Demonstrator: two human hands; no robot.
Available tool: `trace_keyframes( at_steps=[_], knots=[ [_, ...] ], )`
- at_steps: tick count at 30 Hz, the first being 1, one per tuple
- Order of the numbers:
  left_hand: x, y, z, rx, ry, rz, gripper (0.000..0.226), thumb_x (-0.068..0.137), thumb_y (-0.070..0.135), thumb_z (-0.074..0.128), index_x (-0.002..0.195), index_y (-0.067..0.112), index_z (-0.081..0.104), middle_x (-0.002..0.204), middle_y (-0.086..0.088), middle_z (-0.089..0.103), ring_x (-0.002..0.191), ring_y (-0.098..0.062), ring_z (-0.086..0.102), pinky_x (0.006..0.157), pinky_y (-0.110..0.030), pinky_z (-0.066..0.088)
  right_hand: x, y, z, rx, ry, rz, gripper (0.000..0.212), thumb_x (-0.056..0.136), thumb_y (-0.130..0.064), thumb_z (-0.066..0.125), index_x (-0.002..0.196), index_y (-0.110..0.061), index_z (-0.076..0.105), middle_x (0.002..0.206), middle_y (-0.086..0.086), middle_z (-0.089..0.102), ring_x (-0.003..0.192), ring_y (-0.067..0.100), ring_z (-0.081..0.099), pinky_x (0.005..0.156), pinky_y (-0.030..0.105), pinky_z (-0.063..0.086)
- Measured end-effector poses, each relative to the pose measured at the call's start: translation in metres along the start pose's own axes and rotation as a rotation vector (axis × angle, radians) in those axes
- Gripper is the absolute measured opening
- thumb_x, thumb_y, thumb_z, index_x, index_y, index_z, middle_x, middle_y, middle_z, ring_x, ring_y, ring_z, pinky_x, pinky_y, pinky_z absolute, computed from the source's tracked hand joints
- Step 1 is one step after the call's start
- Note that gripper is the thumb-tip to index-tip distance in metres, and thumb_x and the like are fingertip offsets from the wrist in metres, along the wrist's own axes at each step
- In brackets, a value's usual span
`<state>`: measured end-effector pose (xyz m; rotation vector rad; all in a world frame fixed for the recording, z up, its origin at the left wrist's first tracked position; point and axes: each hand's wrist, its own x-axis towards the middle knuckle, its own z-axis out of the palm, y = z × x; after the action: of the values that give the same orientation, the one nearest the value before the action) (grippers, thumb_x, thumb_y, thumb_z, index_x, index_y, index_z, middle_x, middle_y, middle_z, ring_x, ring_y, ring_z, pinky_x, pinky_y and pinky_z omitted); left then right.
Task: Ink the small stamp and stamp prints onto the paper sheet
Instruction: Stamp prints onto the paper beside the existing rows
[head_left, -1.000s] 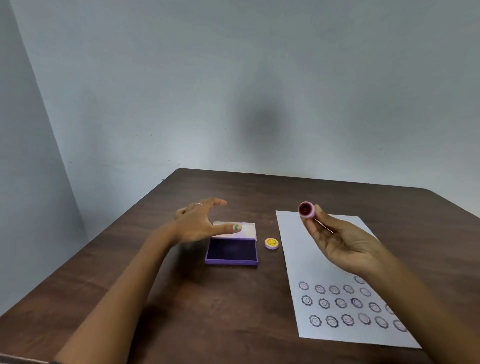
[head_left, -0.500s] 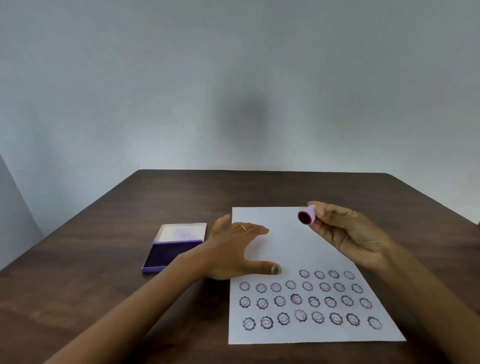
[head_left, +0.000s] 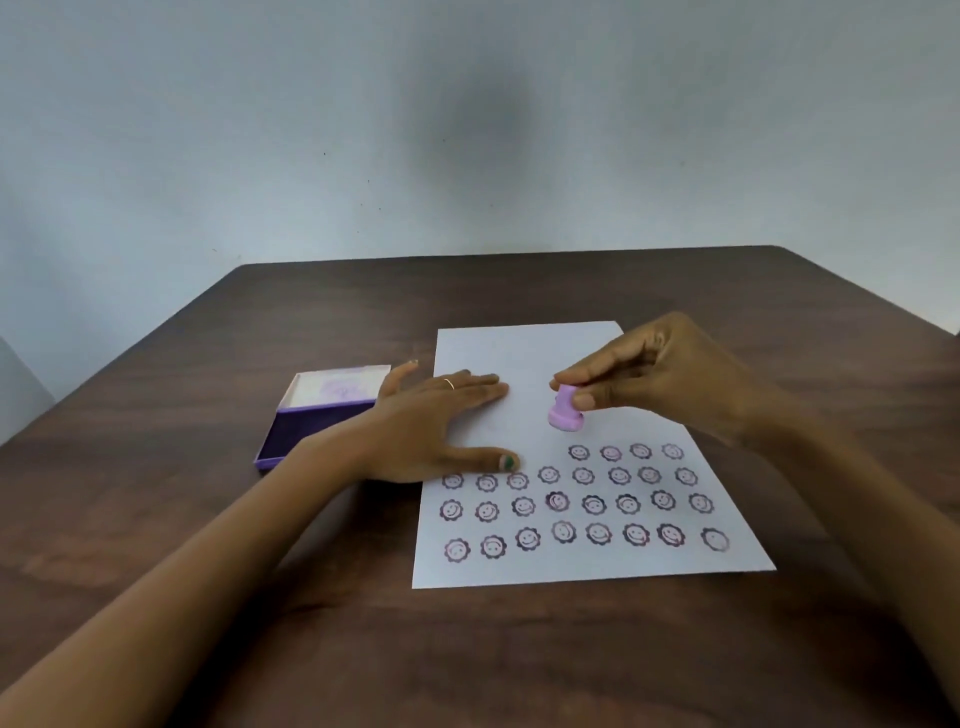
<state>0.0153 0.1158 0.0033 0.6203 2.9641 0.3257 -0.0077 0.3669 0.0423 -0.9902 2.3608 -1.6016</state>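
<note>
Stamp (head_left: 565, 413) now points face down onto the paper sheet (head_left: 524, 353), pinched in my right hand (head_left: 660, 379), just beyond the top row of prints (head_left: 626, 452); moments ago it faced up. My left hand (head_left: 431, 426) has left the ink pad (head_left: 317, 421), flat and empty, steadying the sheet's edge. Another print follows, I judge.

ink pad (head_left: 291, 434) partly hidden, stamp (head_left: 564, 413) face unseen

Matt white paper sheet (head_left: 524, 358), dark wood-grain table (head_left: 519, 649), smooth lilac plastic stamp (head_left: 564, 415)
</note>
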Motion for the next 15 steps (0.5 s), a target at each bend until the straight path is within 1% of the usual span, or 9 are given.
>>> trace_keyframes(
  at_steps=[4, 8, 11, 15],
  knots=[
    [0.0, 0.0, 0.0, -0.018, 0.001, 0.001, 0.096, 0.064, 0.086, 0.032, 0.147, 0.041, 0.018, 0.158, 0.016, 0.017, 0.145, -0.006, 0.009, 0.113, -0.04, -0.012, 0.001, 0.001, 0.006, -0.027, -0.032, -0.009, 0.022, 0.063, -0.013, 0.076, 0.085, -0.011, 0.074, 0.089, -0.013, 0.074, 0.085, 0.009, 0.071, 0.076, 0.012, 0.053],
    [-0.001, 0.002, -0.001, -0.008, -0.003, -0.008, 0.095, 0.065, 0.084, 0.033, 0.148, 0.04, 0.019, 0.158, 0.015, 0.018, 0.146, -0.008, 0.011, 0.114, -0.043, -0.011, 0.001, -0.001, 0.012, -0.073, -0.056, -0.026, 0.026, 0.06, -0.018, 0.076, 0.086, -0.014, 0.074, 0.089, -0.009, 0.075, 0.084, 0.009, 0.071, 0.078, 0.015, 0.054],
    [-0.001, 0.003, -0.002, -0.02, -0.006, -0.011, 0.094, 0.065, 0.082, 0.034, 0.147, 0.039, 0.02, 0.157, 0.014, 0.019, 0.146, -0.009, 0.013, 0.115, -0.046, -0.01, 0.001, -0.003, 0.014, -0.12, -0.072, -0.03, 0.024, 0.064, -0.011, 0.076, 0.088, -0.015, 0.074, 0.089, -0.008, 0.075, 0.083, 0.01, 0.071, 0.08, 0.019, 0.055],
    [-0.001, 0.002, -0.002, -0.023, 0.004, -0.011, 0.095, 0.064, 0.084, 0.034, 0.147, 0.04, 0.021, 0.157, 0.015, 0.02, 0.145, -0.009, 0.014, 0.115, -0.048, -0.007, 0.001, -0.003, 0.015, -0.142, -0.077, -0.023, 0.024, 0.065, -0.009, 0.076, 0.089, -0.015, 0.074, 0.088, -0.006, 0.075, 0.082, 0.009, 0.071, 0.08, 0.021, 0.056]
  ],
)
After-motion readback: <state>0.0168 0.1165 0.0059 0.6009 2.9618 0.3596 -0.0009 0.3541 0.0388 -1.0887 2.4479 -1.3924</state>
